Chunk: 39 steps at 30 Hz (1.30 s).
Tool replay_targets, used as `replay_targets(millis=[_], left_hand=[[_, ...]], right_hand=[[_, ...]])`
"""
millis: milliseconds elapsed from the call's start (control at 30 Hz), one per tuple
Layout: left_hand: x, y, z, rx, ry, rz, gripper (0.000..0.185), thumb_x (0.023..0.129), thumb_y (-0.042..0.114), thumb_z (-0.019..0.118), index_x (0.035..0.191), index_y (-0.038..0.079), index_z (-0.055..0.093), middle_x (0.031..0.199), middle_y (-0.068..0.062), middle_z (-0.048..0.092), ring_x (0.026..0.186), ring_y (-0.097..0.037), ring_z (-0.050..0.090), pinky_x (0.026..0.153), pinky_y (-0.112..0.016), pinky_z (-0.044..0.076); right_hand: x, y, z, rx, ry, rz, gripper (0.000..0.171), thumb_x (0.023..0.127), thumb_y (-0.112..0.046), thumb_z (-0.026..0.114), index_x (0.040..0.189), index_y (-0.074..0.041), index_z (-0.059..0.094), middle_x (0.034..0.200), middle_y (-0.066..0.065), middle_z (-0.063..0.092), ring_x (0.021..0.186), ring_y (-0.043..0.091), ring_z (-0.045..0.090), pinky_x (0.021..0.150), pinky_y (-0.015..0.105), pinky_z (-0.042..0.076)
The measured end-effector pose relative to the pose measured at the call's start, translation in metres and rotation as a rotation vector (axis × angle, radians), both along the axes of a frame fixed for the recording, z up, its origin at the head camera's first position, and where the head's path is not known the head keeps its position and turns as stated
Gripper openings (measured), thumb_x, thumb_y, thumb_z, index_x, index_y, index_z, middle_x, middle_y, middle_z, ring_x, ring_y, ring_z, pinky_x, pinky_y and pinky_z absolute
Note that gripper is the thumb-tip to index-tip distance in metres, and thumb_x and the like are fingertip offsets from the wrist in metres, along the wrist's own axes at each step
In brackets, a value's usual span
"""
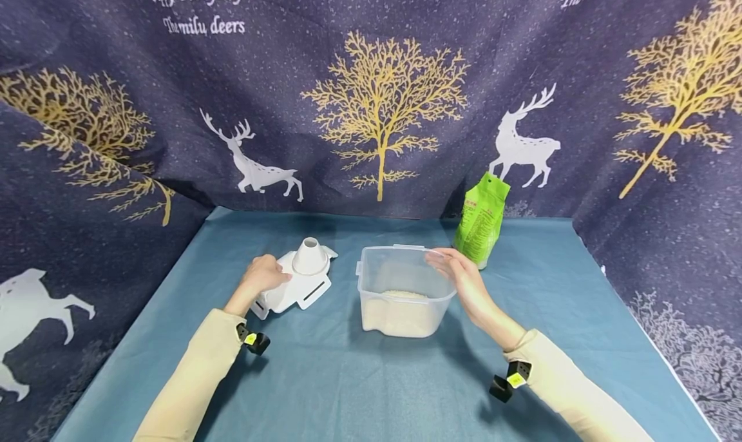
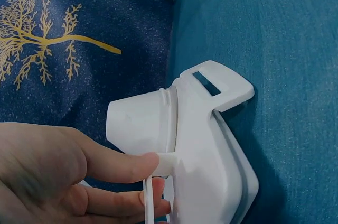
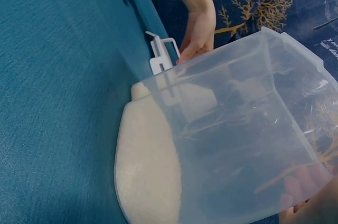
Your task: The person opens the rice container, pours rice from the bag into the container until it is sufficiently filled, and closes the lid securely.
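Observation:
My left hand (image 1: 263, 276) pinches an edge of a white plastic lid (image 2: 206, 171) between thumb and fingers. A white cone-shaped spout (image 1: 310, 258) stands up from this lid, which has slotted flaps at its sides. Right of it is a clear plastic container (image 3: 227, 155), open at the top, with pale rice-like grains (image 3: 148, 166) in its bottom. My right hand (image 1: 464, 278) touches the container's right wall near the rim, with its fingers fairly straight. Through the clear wall some fingertips show in the right wrist view; the thumb's position cannot be told.
A green printed bag (image 1: 480, 223) stands upright behind the container, to the right. Blue cloth (image 1: 382, 390) covers the table. At its back edge hangs a dark curtain (image 1: 348, 10) with deer and trees.

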State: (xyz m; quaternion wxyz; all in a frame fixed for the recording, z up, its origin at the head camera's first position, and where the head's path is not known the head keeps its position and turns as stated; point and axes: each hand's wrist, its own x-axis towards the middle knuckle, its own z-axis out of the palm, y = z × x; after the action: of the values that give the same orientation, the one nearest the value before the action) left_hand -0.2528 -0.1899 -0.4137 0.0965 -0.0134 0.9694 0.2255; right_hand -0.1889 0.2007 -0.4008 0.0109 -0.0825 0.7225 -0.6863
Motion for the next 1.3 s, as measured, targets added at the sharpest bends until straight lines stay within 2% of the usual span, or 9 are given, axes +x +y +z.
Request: replay_targets(millis=[100,200,333,533,633,700,1033,1167,1300], left_hand=[[0.0,0.0,0.0,0.009,-0.015,-0.012,0.033,0.087,0.02,0.067,0.065,0.003,0.05,0.062,-0.001,0.036,0.06,-0.016,0.035,0.054,-0.027,0.03],[0.001,-0.001,0.003,0.015,-0.002,-0.02,0.031,0.086,0.02,0.068,0.065,0.001,0.057,0.06,-0.003,0.048,0.059,-0.016,0.042,0.054,-0.029,0.036],[0.005,0.001,0.008,0.014,0.031,-0.022,0.026,0.087,0.022,0.067,0.087,-0.004,0.072,0.083,-0.016,0.069,0.071,-0.024,0.059,0.06,-0.036,0.047],[0.009,0.01,0.012,0.02,0.118,-0.035,0.03,0.093,0.024,0.057,0.099,-0.002,0.073,0.097,-0.02,0.07,0.071,-0.027,0.06,0.055,-0.034,0.045],[0.01,0.016,0.013,0.033,0.196,-0.071,0.034,0.094,0.022,0.054,0.11,-0.004,0.068,0.115,-0.026,0.066,0.087,-0.038,0.065,0.066,-0.045,0.051],[0.011,0.021,0.014,0.053,0.234,-0.098,0.034,0.094,0.02,0.054,0.113,-0.005,0.066,0.118,-0.027,0.064,0.099,-0.043,0.063,0.076,-0.051,0.051],[0.019,0.043,0.008,0.198,0.3,-0.212,0.03,0.094,0.017,0.055,0.115,-0.001,0.066,0.119,-0.022,0.066,0.116,-0.042,0.058,0.094,-0.053,0.046],[0.022,0.054,0.003,0.33,0.296,-0.26,0.029,0.098,0.018,0.053,0.115,-0.001,0.066,0.115,-0.018,0.069,0.113,-0.036,0.061,0.098,-0.049,0.046],[0.026,0.067,0.001,0.512,0.233,-0.249,0.032,0.102,0.017,0.045,0.117,-0.004,0.064,0.114,-0.02,0.069,0.111,-0.035,0.063,0.098,-0.047,0.047]], right_hand=[[0.0,0.0,0.0,0.002,-0.004,-0.001,0.044,0.106,-0.025,0.031,0.134,0.006,0.046,0.136,0.021,0.055,0.115,0.002,0.059,0.108,0.026,0.04],[0.0,0.0,0.001,0.0,-0.012,-0.002,0.043,0.106,-0.023,0.03,0.134,0.006,0.046,0.137,0.023,0.053,0.116,0.004,0.059,0.11,0.03,0.038],[0.0,0.0,0.002,-0.014,-0.021,0.0,0.042,0.105,-0.021,0.032,0.134,0.006,0.046,0.136,0.02,0.056,0.116,0.005,0.059,0.112,0.034,0.036],[-0.001,0.001,0.003,-0.03,-0.037,0.003,0.041,0.105,-0.021,0.035,0.134,0.006,0.046,0.131,0.011,0.061,0.115,0.004,0.06,0.114,0.039,0.034],[-0.001,0.001,0.004,-0.034,-0.041,0.001,0.041,0.105,-0.021,0.035,0.133,0.007,0.046,0.129,0.009,0.063,0.115,0.005,0.06,0.114,0.04,0.033],[-0.001,0.001,0.004,-0.039,-0.044,0.004,0.041,0.105,-0.02,0.036,0.133,0.007,0.046,0.129,0.009,0.063,0.115,0.006,0.06,0.114,0.04,0.033],[-0.002,0.0,0.004,-0.043,-0.055,0.005,0.04,0.104,-0.017,0.036,0.133,0.007,0.046,0.132,0.015,0.061,0.117,0.009,0.06,0.114,0.041,0.033],[-0.002,0.001,0.004,-0.055,-0.05,0.004,0.041,0.105,-0.02,0.036,0.134,0.008,0.045,0.126,0.003,0.065,0.115,0.006,0.06,0.114,0.039,0.033],[-0.001,0.001,0.003,-0.069,-0.036,0.004,0.044,0.105,-0.024,0.036,0.133,0.008,0.046,0.12,-0.005,0.068,0.114,0.004,0.061,0.11,0.03,0.038]])
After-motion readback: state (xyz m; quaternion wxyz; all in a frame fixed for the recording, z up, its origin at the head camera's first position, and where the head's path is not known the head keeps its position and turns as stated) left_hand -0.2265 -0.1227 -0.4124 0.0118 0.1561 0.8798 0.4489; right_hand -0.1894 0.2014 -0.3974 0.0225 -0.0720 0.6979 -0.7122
